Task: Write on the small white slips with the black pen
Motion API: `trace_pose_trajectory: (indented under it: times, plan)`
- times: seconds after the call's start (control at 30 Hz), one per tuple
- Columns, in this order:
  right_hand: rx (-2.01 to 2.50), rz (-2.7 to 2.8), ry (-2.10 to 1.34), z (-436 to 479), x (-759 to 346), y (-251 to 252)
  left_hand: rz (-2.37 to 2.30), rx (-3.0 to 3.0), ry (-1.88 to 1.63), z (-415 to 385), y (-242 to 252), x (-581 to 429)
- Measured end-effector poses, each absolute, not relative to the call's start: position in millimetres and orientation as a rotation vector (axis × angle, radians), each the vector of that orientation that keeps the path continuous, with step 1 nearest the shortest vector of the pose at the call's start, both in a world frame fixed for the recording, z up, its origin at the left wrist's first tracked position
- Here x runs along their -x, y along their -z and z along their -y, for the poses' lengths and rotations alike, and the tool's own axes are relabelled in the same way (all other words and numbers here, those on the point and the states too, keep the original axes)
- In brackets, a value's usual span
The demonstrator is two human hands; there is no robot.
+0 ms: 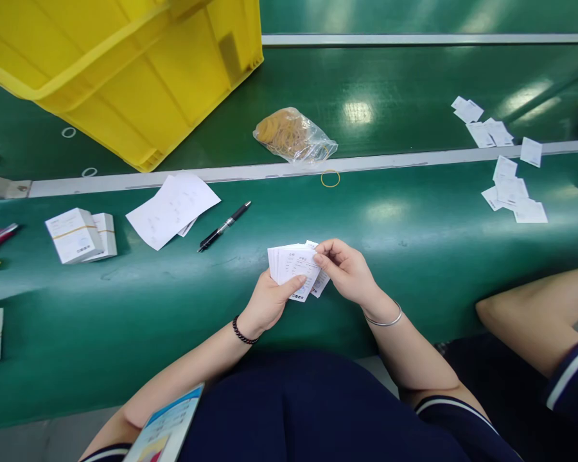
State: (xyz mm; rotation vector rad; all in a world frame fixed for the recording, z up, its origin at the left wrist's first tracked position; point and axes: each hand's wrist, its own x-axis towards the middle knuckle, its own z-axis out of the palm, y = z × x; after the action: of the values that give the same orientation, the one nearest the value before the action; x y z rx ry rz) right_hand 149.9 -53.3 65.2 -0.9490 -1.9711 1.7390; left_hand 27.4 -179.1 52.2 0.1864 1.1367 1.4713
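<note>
My left hand (268,298) is closed around a fanned stack of small white printed cards (291,266), its thumb lying across the front card. At the stack's upper right corner, my right hand (344,269) pinches the edge of a card between thumb and fingers. Some cards stick out behind the front one on the right. Beyond my hands a black and silver pen (224,226) lies on the green table (390,231). Left of the pen are loose white sheets of paper (171,206). Card bundles (74,236) bound with rubber bands sit farther left.
A large yellow crate (173,83) stands at the back left. Near the pale strip lie a clear bag of rubber bands (293,136) and one loose rubber band (330,178). Scattered cards (512,190) lie at right, near another person's arm (534,314).
</note>
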Motion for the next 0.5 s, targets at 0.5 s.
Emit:
trace_pose_trajectory:
  times: [0.5]
  plan:
    - [0.959, 2.184, -1.621, 49.2, -152.1, -69.1, -1.125, -0.106, -1.526, 176.3, -53.8, -25.8]
